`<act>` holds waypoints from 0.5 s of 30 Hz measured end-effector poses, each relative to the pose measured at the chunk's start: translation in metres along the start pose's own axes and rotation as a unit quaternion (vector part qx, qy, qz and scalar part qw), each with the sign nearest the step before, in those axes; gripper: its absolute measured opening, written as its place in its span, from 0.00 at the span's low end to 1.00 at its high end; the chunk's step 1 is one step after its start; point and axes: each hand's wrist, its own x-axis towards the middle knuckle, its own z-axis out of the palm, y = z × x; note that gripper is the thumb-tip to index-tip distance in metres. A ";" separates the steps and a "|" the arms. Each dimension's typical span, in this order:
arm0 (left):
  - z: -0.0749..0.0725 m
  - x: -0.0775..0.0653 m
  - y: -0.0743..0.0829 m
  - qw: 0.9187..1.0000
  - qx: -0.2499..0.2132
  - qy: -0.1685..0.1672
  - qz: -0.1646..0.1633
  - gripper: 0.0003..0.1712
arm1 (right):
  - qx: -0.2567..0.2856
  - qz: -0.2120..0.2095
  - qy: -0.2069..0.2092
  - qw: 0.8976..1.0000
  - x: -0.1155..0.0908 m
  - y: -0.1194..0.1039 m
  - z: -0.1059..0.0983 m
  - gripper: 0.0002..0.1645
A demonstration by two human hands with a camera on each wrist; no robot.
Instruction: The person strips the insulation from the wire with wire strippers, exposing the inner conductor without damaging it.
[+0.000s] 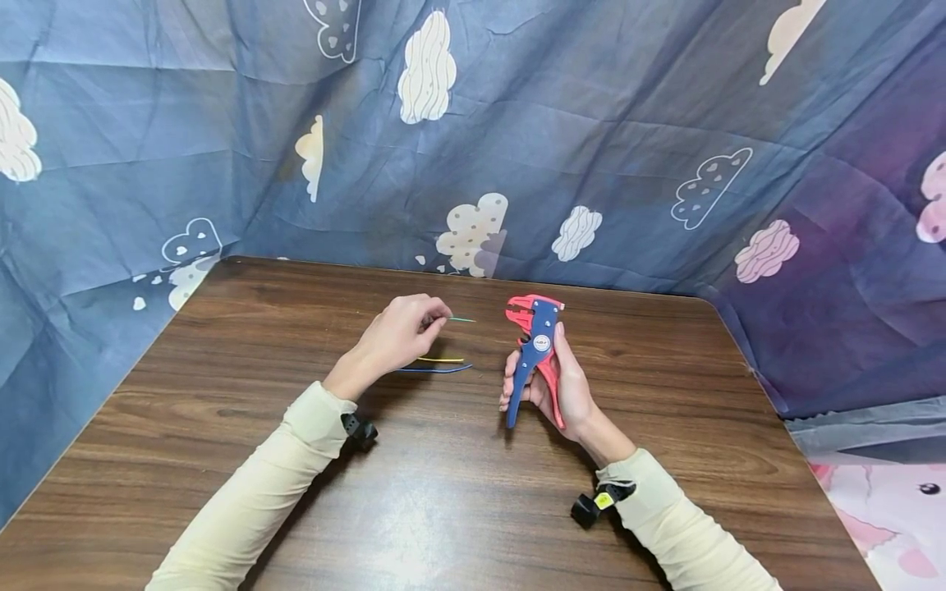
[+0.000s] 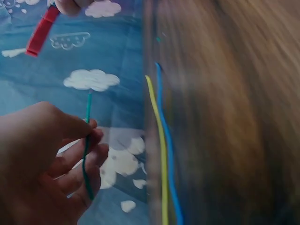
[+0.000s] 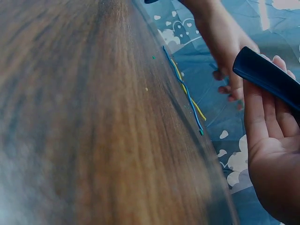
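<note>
Nearest, right hand (image 1: 560,386) curled round the grips of a red-and-blue wire stripper (image 1: 534,349), held upright above the wooden table (image 1: 665,394), head pointing up and away. Blue handle (image 3: 269,77) lying across the fingers in the right wrist view; palm relaxed, hold looks light rather than clenched. Stripper mouth apparently slack, though too small in the head view to be sure.

Left of it, left hand (image 1: 399,335) raised just off the table, thumb and forefinger pinching a thin green wire (image 2: 87,145). Free end poking out toward the stripper head, near but not touching. Wire slightly bowed in the left wrist view, only a short length clear of the fingertips.

Beyond the left hand, flat on the table: yellow wire (image 1: 440,359) and blue wire (image 1: 434,370), side by side, almost parallel, apart from both hands. Cloud-print blue cloth (image 1: 517,148) behind, all round.

Risks, as judged:
- Thin, flexible wire; tip likely to bend or miss the slot if fed in at an angle.
- Short exposed length; fingertips close to the blades once the handles close.
- Light hold on the tool; possible twist or slip under squeeze, nicking the conductor or cutting clean through.
- Sleeve or wrist sweeping the loose yellow and blue wires off the edge.
</note>
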 end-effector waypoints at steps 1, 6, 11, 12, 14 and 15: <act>0.001 -0.001 -0.003 1.000 0.002 -0.008 -0.008 0.09 | 0.001 0.000 0.001 1.000 0.000 0.000 0.000 0.51; 0.004 -0.003 -0.017 0.999 0.010 -0.033 -0.025 0.10 | 0.007 0.006 0.001 1.000 0.000 0.002 -0.001 0.52; 0.004 -0.004 -0.025 0.998 0.015 -0.049 -0.033 0.08 | 0.009 0.009 0.004 1.000 0.000 0.002 -0.003 0.53; 0.004 -0.004 -0.026 0.998 0.015 -0.054 -0.036 0.08 | 0.010 0.009 0.005 1.000 0.000 0.002 -0.003 0.53; 0.004 -0.004 -0.027 0.997 0.016 -0.064 -0.039 0.08 | 0.015 0.013 0.008 1.000 0.000 0.001 -0.003 0.54; 0.004 -0.004 -0.028 0.997 0.016 -0.068 -0.041 0.08 | 0.017 0.014 0.008 1.000 0.000 0.001 -0.004 0.54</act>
